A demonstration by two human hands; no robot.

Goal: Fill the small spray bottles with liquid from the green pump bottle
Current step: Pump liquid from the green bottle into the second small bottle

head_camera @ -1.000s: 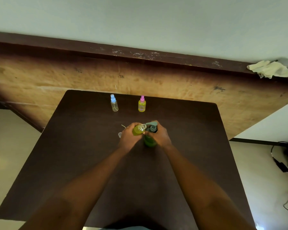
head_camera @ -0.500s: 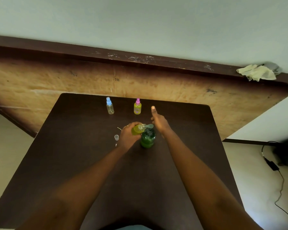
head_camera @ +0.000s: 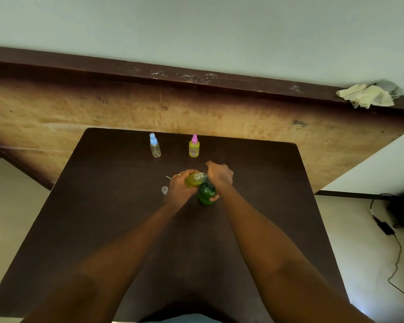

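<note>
The green pump bottle [head_camera: 206, 195] stands upright in the middle of the dark table [head_camera: 107, 224]. My right hand [head_camera: 220, 175] lies over its pump head, thumb against the bottle's side. My left hand [head_camera: 180, 188] grips a small uncapped spray bottle [head_camera: 194, 179] holding yellow-green liquid, tilted with its neck at the pump's spout. A small bottle with a blue cap [head_camera: 155, 145], nearly without liquid, and a yellow-filled one with a pink cap [head_camera: 194, 146] stand upright at the table's far edge.
A tiny clear cap [head_camera: 164, 190] and a thin dip tube [head_camera: 168, 177] lie on the table left of my left hand. A wooden panel [head_camera: 243, 117] rises behind the table, with a crumpled cloth [head_camera: 366, 96] on its top ledge. A cable [head_camera: 392, 248] runs on the floor at right.
My right hand, lifted off and stretched out beyond the pump half a second ago, has come back down onto the pump head. My left hand has kept the small bottle at the spout.
</note>
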